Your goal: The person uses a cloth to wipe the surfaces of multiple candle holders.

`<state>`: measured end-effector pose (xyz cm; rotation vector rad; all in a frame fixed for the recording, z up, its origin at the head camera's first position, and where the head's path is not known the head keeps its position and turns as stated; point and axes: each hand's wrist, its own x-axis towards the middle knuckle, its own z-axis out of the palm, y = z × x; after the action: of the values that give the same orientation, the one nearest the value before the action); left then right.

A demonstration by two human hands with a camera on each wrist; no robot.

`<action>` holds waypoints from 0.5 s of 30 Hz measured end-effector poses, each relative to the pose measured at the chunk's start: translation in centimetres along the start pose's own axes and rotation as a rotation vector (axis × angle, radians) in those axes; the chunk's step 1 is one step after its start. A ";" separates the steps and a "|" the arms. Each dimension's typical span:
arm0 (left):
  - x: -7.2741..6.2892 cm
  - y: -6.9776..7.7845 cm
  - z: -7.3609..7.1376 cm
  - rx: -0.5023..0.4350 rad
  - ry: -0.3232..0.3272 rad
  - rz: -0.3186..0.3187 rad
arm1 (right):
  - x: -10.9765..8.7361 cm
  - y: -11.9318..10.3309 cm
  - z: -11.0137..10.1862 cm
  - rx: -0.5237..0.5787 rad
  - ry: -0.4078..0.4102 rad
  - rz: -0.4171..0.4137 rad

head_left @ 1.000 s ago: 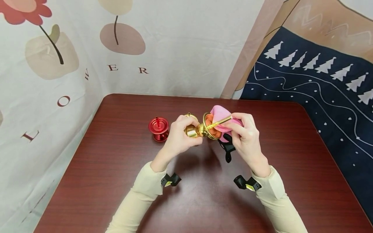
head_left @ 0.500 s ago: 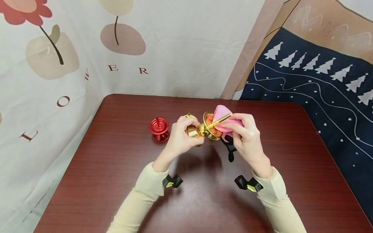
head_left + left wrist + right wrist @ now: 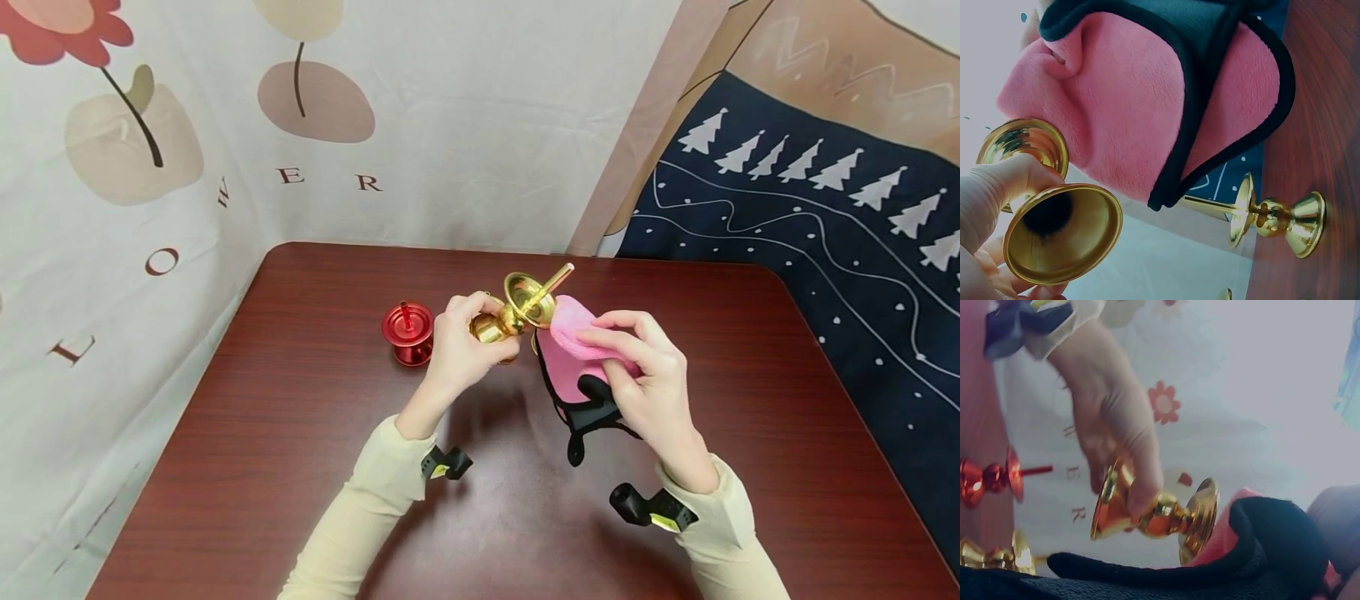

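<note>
My left hand (image 3: 467, 342) grips a gold candlestick (image 3: 491, 328) round its base and stem. It is tilted, its dish (image 3: 528, 298) and spike pointing up and right; the left wrist view looks into its hollow foot (image 3: 1063, 234). In my right hand (image 3: 651, 375) a pink cloth (image 3: 573, 333) with black edging is pinched between thumb and fingers. A fold of the cloth lies against the rim of the dish; its dark side (image 3: 1272, 544) faces the right wrist camera. The cloth's lower part hangs below my right fingers.
A red candlestick (image 3: 408, 333) stands left of my left hand on the brown table (image 3: 315, 433). Another gold candlestick (image 3: 1272, 219) stands on the table behind the held one, mostly hidden in the head view. Printed cloth hangings (image 3: 465, 125) rise behind the table.
The cloth has come off the inside of the dish and moved down and right with my right hand, spreading open. An orange-looking patch in the dish is gone. The held candlestick tilts more upward.
</note>
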<state>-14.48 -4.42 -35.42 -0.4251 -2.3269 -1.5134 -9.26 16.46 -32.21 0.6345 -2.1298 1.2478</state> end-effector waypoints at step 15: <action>-0.3 1.5 0.5 -0.114 0.019 -0.042 | -2.5 -0.1 3.7 0.657 0.202 0.614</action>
<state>-13.68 -3.41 -34.51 -0.3905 -2.2560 -1.6681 -8.36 13.45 -35.31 0.0678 -1.7754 2.2794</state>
